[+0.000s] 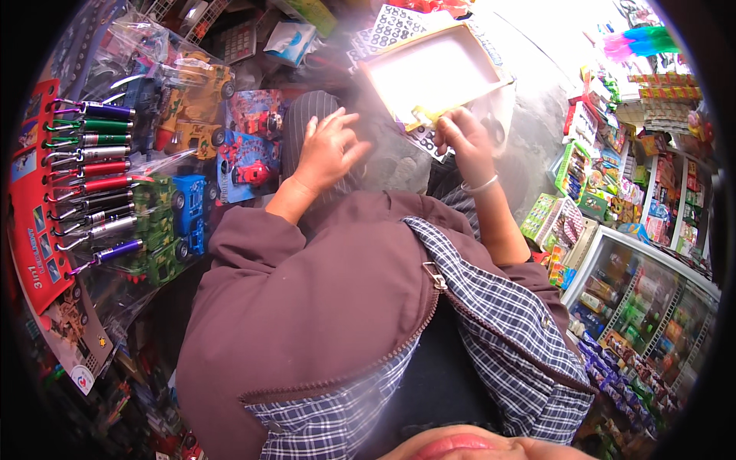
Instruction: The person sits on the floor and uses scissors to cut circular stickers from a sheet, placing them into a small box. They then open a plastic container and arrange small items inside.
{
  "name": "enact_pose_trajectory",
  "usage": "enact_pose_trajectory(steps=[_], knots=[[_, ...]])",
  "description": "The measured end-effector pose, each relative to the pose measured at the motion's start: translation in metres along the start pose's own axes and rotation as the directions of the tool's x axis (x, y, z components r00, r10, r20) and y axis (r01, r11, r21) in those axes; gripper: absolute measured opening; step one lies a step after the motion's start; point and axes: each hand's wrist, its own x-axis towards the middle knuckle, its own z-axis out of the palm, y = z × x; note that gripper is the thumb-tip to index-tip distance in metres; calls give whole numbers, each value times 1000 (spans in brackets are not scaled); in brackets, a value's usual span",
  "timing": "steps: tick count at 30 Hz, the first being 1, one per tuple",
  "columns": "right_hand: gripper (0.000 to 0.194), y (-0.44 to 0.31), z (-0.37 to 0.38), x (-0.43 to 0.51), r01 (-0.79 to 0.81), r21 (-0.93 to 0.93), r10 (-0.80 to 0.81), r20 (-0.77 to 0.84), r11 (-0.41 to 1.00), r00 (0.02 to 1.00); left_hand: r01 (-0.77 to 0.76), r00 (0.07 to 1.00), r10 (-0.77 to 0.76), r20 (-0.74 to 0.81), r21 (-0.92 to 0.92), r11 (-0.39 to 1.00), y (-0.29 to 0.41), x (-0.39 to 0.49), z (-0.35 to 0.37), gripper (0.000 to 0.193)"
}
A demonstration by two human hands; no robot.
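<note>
My left hand (329, 150) hovers over my pinstriped trouser leg (307, 115), palm down, with its fingers apart and nothing in them. On the other side, my right hand (468, 138) wears a silver-coloured bangle and has its fingertips pinched together. A small yellow-and-white piece (424, 117) shows at those fingertips; glare blurs what it is. It lies over the near edge of a shallow, white-lined box (437, 69), whose inside is washed out by light. Sheets printed with black ring-like figures (397, 27) lie behind the box, and part of another sticks out below it.
At left hang a red card of small keychain torches (29, 230) and bagged toy trucks (192, 109). Toy packs with red cars (250, 161) stand beside my left arm. A glass-topped cooler (644, 299) and shelves of packaged goods (673, 201) are at right. A calculator (238, 43) sits at the back.
</note>
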Motion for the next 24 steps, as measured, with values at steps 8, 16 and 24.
enact_pose_trajectory(steps=[8,16,24], knots=[[13,5,1,-23,-244,-12,234,333,970,914,-154,960,58,-274,-343,927,35,10,-13,28],[13,7,-17,-23,-244,5,236,241,970,941,-227,916,119,-382,-252,941,29,12,-3,17],[13,11,-21,-22,-230,-12,227,206,973,952,-174,967,99,-237,-322,931,22,11,8,15]])
